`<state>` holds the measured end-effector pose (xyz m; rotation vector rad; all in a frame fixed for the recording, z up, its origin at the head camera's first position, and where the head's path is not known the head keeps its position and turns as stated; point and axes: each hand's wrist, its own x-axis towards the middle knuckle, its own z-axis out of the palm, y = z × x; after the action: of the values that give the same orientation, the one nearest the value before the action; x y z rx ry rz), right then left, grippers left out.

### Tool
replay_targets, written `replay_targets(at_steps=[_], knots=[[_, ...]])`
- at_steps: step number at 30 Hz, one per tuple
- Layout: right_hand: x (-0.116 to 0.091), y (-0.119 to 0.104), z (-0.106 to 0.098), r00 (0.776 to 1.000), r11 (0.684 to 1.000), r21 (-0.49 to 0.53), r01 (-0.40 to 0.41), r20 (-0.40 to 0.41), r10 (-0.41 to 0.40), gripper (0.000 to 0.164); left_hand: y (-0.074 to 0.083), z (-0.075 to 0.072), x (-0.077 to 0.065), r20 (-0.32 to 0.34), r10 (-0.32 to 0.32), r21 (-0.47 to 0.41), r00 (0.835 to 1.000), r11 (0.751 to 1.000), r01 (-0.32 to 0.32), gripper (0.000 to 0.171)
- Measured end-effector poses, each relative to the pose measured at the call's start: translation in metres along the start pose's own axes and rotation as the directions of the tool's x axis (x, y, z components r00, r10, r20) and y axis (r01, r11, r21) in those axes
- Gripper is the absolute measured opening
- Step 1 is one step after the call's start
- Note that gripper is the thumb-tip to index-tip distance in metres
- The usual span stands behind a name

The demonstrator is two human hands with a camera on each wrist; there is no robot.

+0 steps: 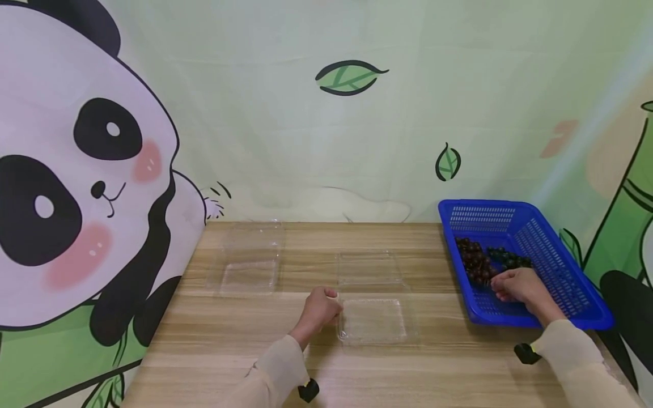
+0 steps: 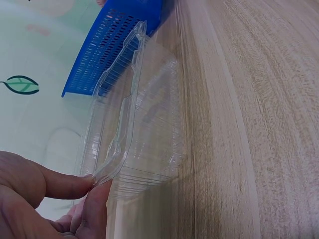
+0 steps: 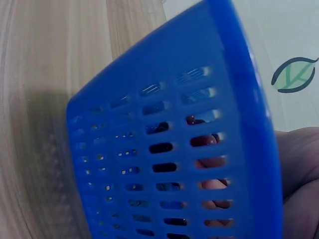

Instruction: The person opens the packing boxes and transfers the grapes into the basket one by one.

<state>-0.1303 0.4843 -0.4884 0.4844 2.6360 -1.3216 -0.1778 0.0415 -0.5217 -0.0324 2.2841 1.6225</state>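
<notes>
My left hand (image 1: pixel 320 310) pinches the rim of a clear plastic clamshell box (image 1: pixel 374 320) between thumb and fingers at its left side. The box stands with its lid raised toward the back, and the left wrist view shows the pinched rim (image 2: pixel 130 114) close up. Inside a blue plastic basket (image 1: pixel 566 272), my right hand (image 1: pixel 520 287) has its fingers curled, with the tips pinching at the right edge of a bunch of dark red grapes (image 1: pixel 474 260). Dark green grapes (image 1: pixel 507 258) lie just behind that hand. The basket wall (image 3: pixel 164 119) covers most of the right hand in its wrist view.
Another clear clamshell box (image 1: pixel 250 275) lies open on the wooden table (image 1: pixel 229 351), further back on the left. A cloth backdrop (image 1: pixel 285 147) printed with a panda and leaves hangs along the table's back edge. The basket sits at the table's right side.
</notes>
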Motion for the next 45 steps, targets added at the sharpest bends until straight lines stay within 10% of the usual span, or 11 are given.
replay_targets(at_steps=[29, 45], knots=[[-0.011, -0.01, 0.005, 0.997, 0.934, -0.353, -0.047, 0.043, 0.066, 0.038, -0.001, 0.0, 0.0, 0.004, -0.015, -0.017, 1.0, 1.0, 0.015, 0.032], [-0.023, -0.009, 0.009, 0.999, 0.937, -0.349, 0.0, 0.041, 0.015, 0.042, -0.001, 0.002, 0.0, 0.008, -0.018, -0.03, 1.0, 0.999, 0.019, 0.031]])
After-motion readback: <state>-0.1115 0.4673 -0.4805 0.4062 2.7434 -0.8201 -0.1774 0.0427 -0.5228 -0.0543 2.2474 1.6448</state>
